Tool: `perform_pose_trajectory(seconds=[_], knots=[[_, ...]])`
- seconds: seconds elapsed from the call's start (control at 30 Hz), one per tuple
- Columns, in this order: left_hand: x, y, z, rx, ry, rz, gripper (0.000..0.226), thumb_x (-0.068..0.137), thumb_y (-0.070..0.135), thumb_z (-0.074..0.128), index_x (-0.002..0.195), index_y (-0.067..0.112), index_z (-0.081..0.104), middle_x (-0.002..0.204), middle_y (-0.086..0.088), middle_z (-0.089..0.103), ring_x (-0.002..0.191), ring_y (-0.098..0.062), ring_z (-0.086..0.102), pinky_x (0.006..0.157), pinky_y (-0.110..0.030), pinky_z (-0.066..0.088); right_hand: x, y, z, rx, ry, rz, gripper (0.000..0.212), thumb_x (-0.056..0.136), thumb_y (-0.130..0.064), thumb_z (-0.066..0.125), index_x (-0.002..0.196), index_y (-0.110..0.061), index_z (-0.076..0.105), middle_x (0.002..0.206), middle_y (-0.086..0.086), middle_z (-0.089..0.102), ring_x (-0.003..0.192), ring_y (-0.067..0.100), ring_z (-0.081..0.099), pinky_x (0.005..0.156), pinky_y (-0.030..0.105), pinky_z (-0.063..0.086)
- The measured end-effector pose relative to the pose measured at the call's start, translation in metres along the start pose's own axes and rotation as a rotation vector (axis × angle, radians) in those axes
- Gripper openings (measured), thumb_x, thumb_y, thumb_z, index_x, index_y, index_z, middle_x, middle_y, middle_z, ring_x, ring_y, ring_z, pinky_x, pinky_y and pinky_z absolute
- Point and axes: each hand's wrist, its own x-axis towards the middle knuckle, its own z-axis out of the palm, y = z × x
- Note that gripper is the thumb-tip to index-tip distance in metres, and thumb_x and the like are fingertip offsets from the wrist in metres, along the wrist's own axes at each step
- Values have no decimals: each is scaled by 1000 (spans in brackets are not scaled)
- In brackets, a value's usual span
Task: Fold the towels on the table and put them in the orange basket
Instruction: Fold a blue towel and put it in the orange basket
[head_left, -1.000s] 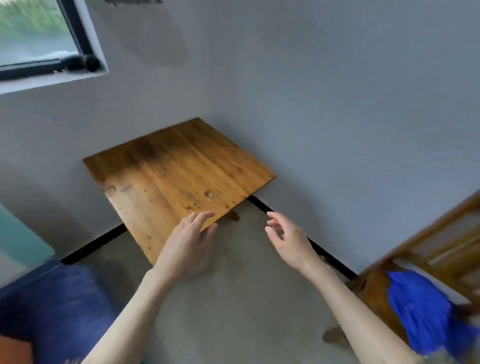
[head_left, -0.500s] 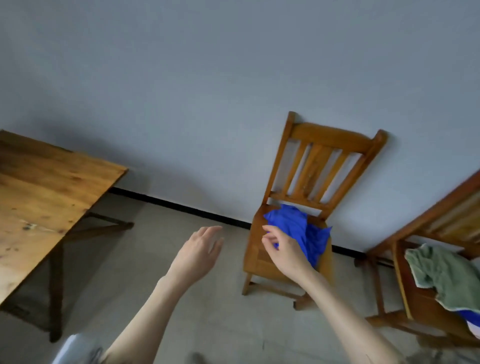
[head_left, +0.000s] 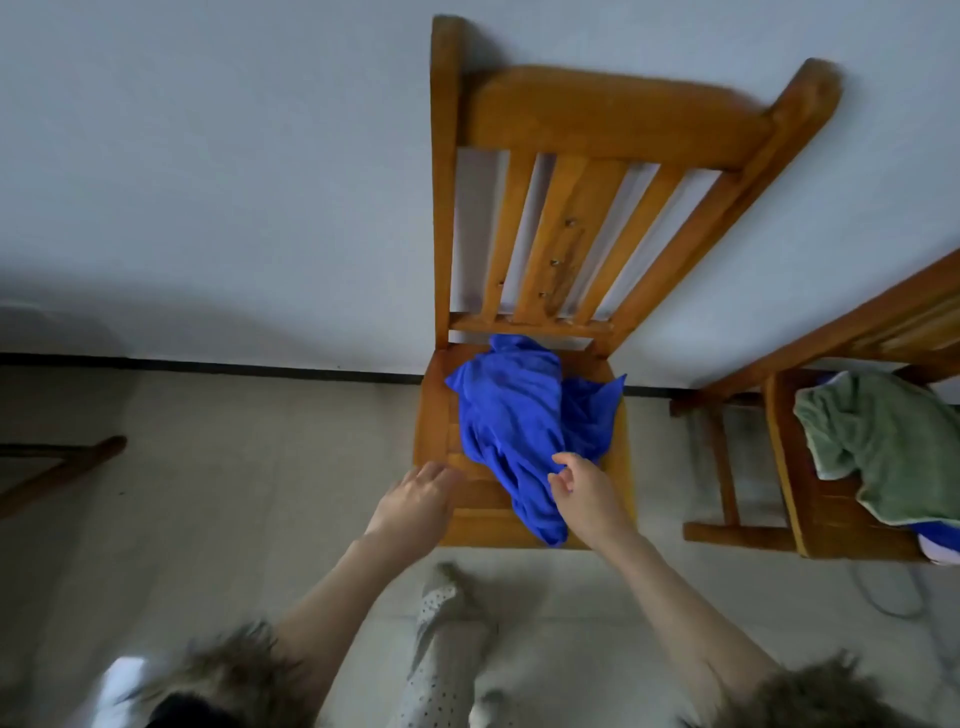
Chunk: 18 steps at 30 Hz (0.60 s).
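A crumpled blue towel (head_left: 519, 431) lies on the seat of a wooden chair (head_left: 587, 119) standing against the wall. My right hand (head_left: 584, 491) is at the towel's lower right edge, thumb and fingers loosely curved and spread, touching the cloth without a firm hold. My left hand (head_left: 415, 501) hovers over the front left of the seat with fingers stretched forward and nothing in it. A green towel (head_left: 883, 447) is heaped on a second wooden chair (head_left: 810, 493) to the right. No orange basket is in view.
A bit of blue and white cloth (head_left: 937, 540) peeks out under the green towel. A table leg (head_left: 62, 465) shows at the left edge. My legs and shoe (head_left: 447, 623) stand on the pale floor before the chair. A cable (head_left: 893, 597) lies on the floor at right.
The view has swung from the table to the chair and come much closer. Both hands have reached down to the seat, the right one arriving at the blue towel.
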Motion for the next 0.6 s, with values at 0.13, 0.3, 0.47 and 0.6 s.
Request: perform_pose_trajectory(seconds=[0.13, 0.3, 0.47, 0.6], knots=[[53, -2, 31, 28, -65, 69, 49, 91, 11, 37, 139, 23, 40, 142, -1, 39, 128, -25, 40, 100, -38, 37, 50, 29, 27, -85, -20, 42, 34, 96, -20, 46, 128, -9, 52, 123, 10, 58, 115, 23, 53, 95, 33, 42], [106, -8, 76, 26, -64, 117, 45, 87, 11, 40, 130, 13, 53, 136, -8, 50, 127, -30, 45, 99, -45, 43, 97, 59, 59, -330, -43, 36, 33, 95, -28, 48, 124, -13, 51, 120, 7, 52, 114, 26, 48, 91, 38, 42], [136, -6, 103, 78, 115, 253, 53, 50, -5, 83, 99, 12, 71, 102, -3, 71, 94, -23, 68, 72, -36, 56, 119, 82, 80, -442, -44, -28, 23, 96, -21, 43, 112, -10, 55, 115, 8, 55, 110, 28, 50, 84, 39, 42], [151, 9, 106, 113, 163, 256, 54, 51, 0, 84, 102, 14, 70, 100, -2, 70, 90, -25, 67, 67, -33, 54, 121, 83, 68, -105, -10, 26, 14, 95, -14, 43, 103, -9, 53, 100, 6, 60, 91, 23, 54, 71, 28, 40]])
